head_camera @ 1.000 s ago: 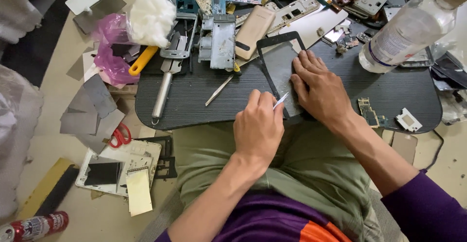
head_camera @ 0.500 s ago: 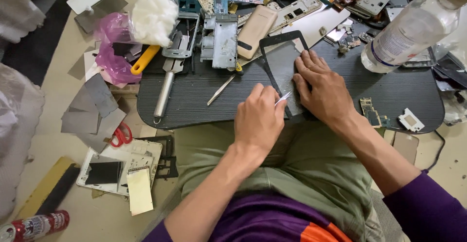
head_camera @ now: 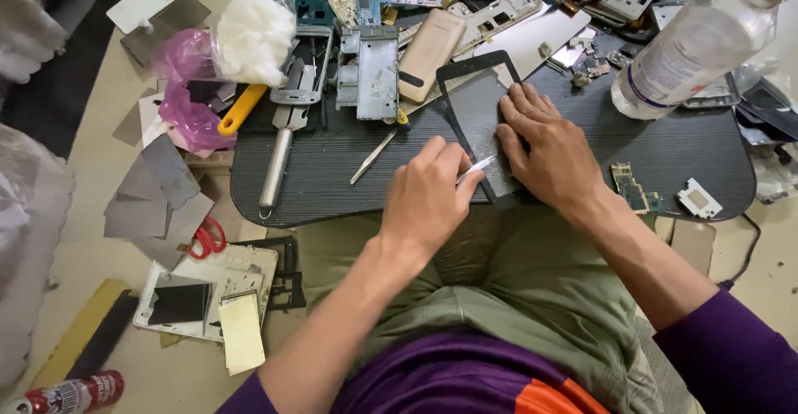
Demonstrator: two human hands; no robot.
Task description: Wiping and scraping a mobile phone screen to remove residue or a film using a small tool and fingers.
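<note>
A dark phone screen panel (head_camera: 475, 102) with a black frame lies on the ribbed dark work board (head_camera: 332, 173) over my lap. My right hand (head_camera: 553, 152) presses flat on the panel's lower right part. My left hand (head_camera: 428, 198) grips a thin metal blade tool (head_camera: 475, 167) whose tip touches the panel's lower edge. Metal tweezers (head_camera: 374, 155) lie on the board just left of my left hand.
A clear plastic bottle (head_camera: 694, 44) lies at the board's right rear. Phone parts, a gold phone body (head_camera: 429, 54), a metal frame (head_camera: 368, 73), cotton wad (head_camera: 253, 38) and yellow-handled tool (head_camera: 243, 108) crowd the back. Red scissors (head_camera: 204, 239), grey sheets and panels lie on the floor left.
Both hands stay on the panel; the view has shifted slightly and my left hand with the blade has edged a little along the panel's lower edge.
</note>
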